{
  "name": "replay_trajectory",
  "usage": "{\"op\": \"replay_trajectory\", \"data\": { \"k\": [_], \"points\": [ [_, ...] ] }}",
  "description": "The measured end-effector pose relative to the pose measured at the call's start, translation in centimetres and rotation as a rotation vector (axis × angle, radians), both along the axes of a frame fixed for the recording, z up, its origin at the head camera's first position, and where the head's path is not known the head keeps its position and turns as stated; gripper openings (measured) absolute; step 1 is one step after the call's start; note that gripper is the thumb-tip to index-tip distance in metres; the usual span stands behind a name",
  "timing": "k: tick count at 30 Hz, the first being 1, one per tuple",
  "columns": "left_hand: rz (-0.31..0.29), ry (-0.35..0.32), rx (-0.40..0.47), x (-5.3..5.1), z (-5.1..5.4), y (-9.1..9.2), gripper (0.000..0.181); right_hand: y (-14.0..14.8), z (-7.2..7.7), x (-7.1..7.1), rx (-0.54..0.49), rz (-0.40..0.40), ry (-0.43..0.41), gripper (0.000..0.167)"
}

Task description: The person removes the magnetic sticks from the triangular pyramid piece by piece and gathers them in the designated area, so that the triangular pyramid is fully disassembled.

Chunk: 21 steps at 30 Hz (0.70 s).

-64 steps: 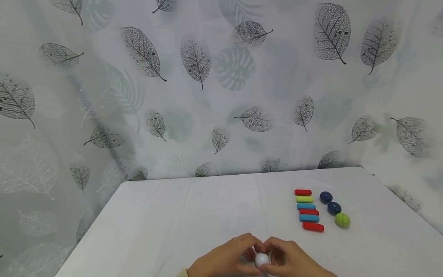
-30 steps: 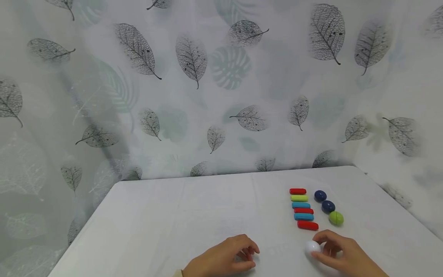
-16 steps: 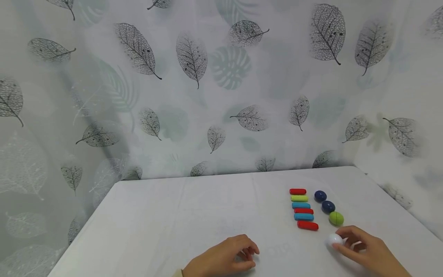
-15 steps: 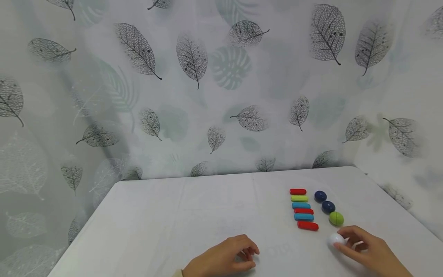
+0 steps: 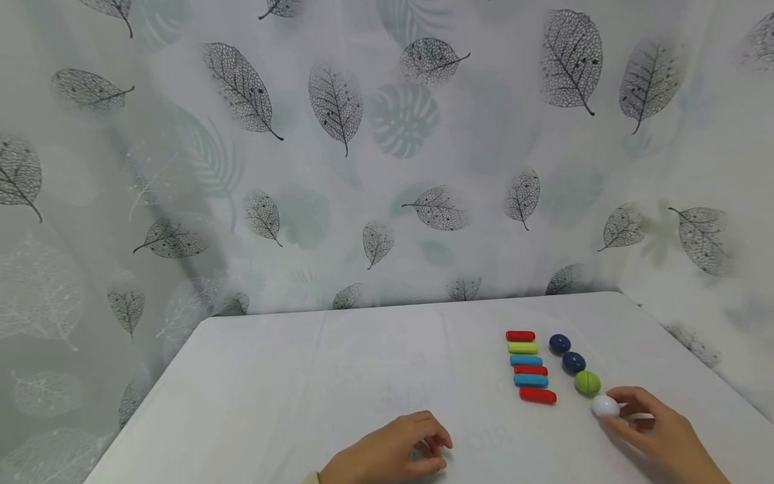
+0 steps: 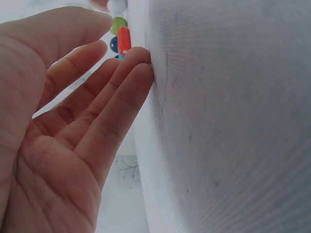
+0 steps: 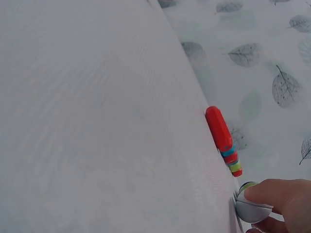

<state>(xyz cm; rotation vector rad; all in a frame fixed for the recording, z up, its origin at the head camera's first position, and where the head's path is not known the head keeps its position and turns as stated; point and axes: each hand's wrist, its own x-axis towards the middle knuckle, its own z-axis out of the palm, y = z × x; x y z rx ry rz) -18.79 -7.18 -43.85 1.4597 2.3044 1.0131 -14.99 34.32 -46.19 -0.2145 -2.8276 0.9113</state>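
My right hand [image 5: 662, 430] pinches a white ball [image 5: 605, 407] between thumb and fingers, on or just above the table near a green ball [image 5: 588, 383]. The right wrist view shows a seam around the white ball [image 7: 253, 212], with the thumb [image 7: 272, 191] on it. Beyond the green ball, two navy egg-like balls [image 5: 573, 363] continue the slanting line. My left hand [image 5: 390, 449] rests at the table's near side, fingers loosely curved. In the left wrist view nothing lies between the left hand's fingers [image 6: 119, 104].
Left of the balls lies a column of several short bars: red [image 5: 537, 395], blue [image 5: 531, 380] and a yellow-green one [image 5: 523, 347]. A white cloth covers the table [image 5: 338, 376]. Behind it hangs a leaf-print curtain [image 5: 387, 168].
Both hands were at the white ball earlier. The left hand let go and stayed in place; the right hand carried the ball rightward, then slightly farther away, up to the green ball.
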Motion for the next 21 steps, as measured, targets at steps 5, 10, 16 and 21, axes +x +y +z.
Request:
{"op": "replay_trajectory", "data": {
  "k": [5,10,16,21],
  "points": [
    [-0.020,0.001,0.002,-0.1,0.0,0.0,0.012,0.2,-0.2,-0.1,0.014,0.001,0.005,0.058],
    [-0.028,-0.001,0.003,-0.1,-0.1,0.0,0.012,0.0,0.0,0.0,0.016,0.017,0.039,0.060],
    [-0.025,0.011,0.011,-0.2,-0.2,0.0,0.012,-0.4,1.0,-0.1,0.053,0.035,0.066,0.063],
    [-0.005,0.090,-0.011,-0.6,-0.1,-0.2,0.012,-1.1,1.9,-0.2,0.068,0.032,0.138,0.057]
  ]
}}
